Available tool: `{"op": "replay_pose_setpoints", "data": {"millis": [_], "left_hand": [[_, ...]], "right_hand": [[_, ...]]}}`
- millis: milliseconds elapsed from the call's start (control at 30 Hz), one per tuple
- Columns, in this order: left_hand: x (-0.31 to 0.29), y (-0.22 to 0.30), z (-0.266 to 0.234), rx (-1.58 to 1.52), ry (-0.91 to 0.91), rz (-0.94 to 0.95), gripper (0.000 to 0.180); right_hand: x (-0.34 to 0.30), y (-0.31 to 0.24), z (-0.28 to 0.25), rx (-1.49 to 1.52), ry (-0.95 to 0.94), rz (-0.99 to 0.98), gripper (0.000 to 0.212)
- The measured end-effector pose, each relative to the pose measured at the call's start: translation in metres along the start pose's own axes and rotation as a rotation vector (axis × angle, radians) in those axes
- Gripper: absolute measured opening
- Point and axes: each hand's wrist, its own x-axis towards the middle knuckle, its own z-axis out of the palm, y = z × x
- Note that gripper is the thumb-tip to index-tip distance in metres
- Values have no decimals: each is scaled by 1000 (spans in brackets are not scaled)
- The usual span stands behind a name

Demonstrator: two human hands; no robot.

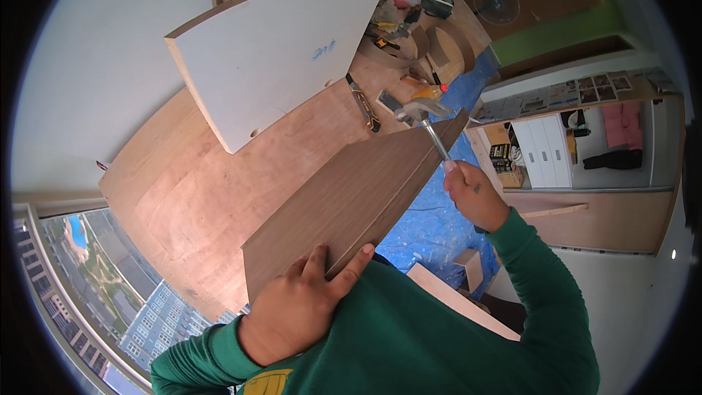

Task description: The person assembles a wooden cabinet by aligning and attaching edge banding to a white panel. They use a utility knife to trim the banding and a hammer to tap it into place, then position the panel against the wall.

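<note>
white wall [95, 66], window [102, 271] beside it

1. The room is set up as a makeshift carpentry workshop: a broad pale-brown plywood worktop [183, 194] bears a white-faced board with brown edging [285, 51].
2. A silver claw hammer [423, 109], a black-and-orange utility knife [363, 106] and curled brown strips [462, 44] mark the trade.
3. A blue plastic sheet [431, 219], speckled white, spreads below.
4. A white drawer unit [541, 150] and a hanging pink garment [621, 123] suggest a home.
5. A glass window [91, 278] looks down on a blue-and-white building [157, 316].
</note>
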Motion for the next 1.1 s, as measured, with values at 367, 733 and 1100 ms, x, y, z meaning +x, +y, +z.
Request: {"op": "replay_pose_setpoints", "data": {"millis": [367,733,1100], "left_hand": [[1,2,2,-51,-24,-15,75],[4,0,2,-51,-67,19,86],[6,-1,0,-33,-58,35,86]], "right_hand": [[-5,25,14,47,35,-64,55],[-62,7,77,219,-44,-263,41],[60,70,-27,151,218,34,55]]}}
